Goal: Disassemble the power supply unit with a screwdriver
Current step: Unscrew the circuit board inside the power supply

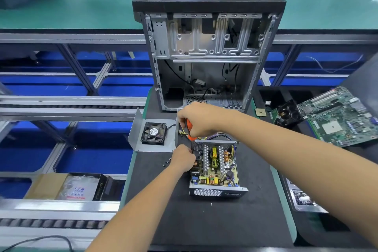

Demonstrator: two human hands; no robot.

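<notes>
Orange screwdriver [189,129] gripped in right hand [199,120], left hand [183,159] curled against open power supply unit [216,168].

- The left arm reaches forward from the lower middle of the view, bare forearm angled up and to the right, wrist nearly straight.
- The left hand [183,159] is seen from its back, knuckles up, fingers curled down and inward; whatever the fingertips touch or pinch is hidden beneath them.
- The right arm comes in from the right edge, bare forearm running up and to the left, crossing above the left hand.
- The right hand [197,119] sits farther forward than the left, fist closed around an orange handle, thumb side towards the left.
- The two hands are near each other but apart.
</notes>
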